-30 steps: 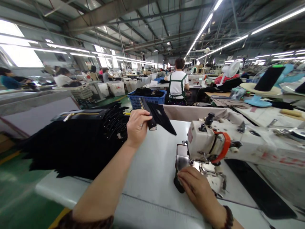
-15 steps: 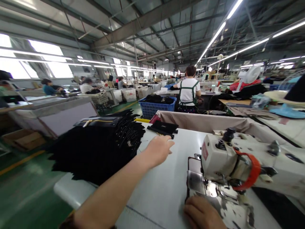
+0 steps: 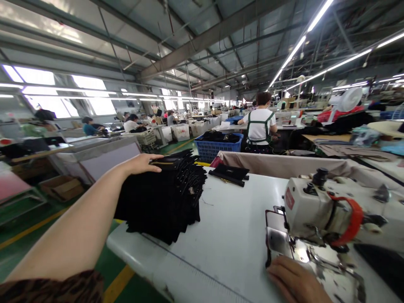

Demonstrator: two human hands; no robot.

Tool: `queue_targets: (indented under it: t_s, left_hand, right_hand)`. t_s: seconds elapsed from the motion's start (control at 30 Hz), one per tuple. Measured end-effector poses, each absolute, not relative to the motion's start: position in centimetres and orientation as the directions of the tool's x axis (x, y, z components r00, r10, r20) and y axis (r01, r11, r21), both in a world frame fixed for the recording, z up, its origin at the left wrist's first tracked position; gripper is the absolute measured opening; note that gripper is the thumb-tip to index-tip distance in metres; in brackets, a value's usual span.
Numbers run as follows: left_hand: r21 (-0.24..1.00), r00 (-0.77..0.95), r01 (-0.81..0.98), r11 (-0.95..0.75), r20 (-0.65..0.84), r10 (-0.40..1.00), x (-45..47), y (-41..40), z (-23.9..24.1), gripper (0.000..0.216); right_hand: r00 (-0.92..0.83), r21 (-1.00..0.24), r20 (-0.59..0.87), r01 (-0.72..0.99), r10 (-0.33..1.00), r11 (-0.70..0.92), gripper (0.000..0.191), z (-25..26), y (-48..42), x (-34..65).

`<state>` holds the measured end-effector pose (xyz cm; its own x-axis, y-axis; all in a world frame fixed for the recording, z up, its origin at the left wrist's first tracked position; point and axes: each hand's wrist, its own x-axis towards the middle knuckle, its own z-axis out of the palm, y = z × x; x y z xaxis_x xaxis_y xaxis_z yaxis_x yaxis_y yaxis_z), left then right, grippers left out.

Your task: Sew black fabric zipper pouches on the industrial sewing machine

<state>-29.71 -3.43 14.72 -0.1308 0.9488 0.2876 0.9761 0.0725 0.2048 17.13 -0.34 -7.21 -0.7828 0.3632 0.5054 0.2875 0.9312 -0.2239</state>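
My left hand (image 3: pixel 142 164) reaches over the top of a thick stack of black fabric pieces (image 3: pixel 158 202) at the table's left end. Its thumb and fingers are apart around the gold zipper (image 3: pixel 166 163) on the top piece, seemingly touching it. No lifted piece shows in this hand. Beside the sewing machine (image 3: pixel 318 202), my right hand (image 3: pixel 293 275) lies low against the metal plate (image 3: pixel 277 240), its fingers stretched out and close together. What is under those fingers is hidden. A small black zippered piece (image 3: pixel 229 174) lies apart near the table's far edge.
The white tabletop (image 3: pixel 227 231) has a ruler scale (image 3: pixel 202 273) along its front. A cloth-lined trough (image 3: pixel 284 163) runs behind it. Beyond are a blue basket (image 3: pixel 217 146) of black pieces and a co-worker (image 3: pixel 260 122) seen from behind. A cardboard box (image 3: pixel 61 187) stands on the floor at left.
My left hand has moved left from near the separate black piece to the top of the stack. The view has turned slightly left. My right hand remains by the machine.
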Motion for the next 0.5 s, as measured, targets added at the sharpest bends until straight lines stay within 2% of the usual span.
queue_targets:
  t_s: [0.1,0.2,0.4,0.5]
  left_hand:
    - [0.223,-0.093,0.974,0.034,0.262,0.96,-30.5,-2.9,14.7,0.057]
    - [0.205,-0.091,0.978,0.027,0.312,0.946,-30.9,-2.5,14.7,0.057]
    - [0.137,-0.036,0.99,-0.028,0.44,0.897,-31.4,-2.8,14.9,0.048]
    - [0.094,0.021,0.993,-0.074,0.47,0.883,-31.3,-3.1,16.7,0.055]
  right_hand:
    - [-0.764,-0.26,0.511,0.299,0.394,0.918,0.018,-6.8,-0.6,17.1]
    - [-0.729,-0.287,0.537,0.316,0.425,0.904,0.019,-6.4,-0.8,17.0]
    - [-0.648,-0.21,0.621,0.403,0.44,0.891,0.02,-4.7,-0.8,17.2]
    - [-0.669,-0.294,0.571,0.376,0.477,0.879,0.015,-4.2,-2.3,18.3]
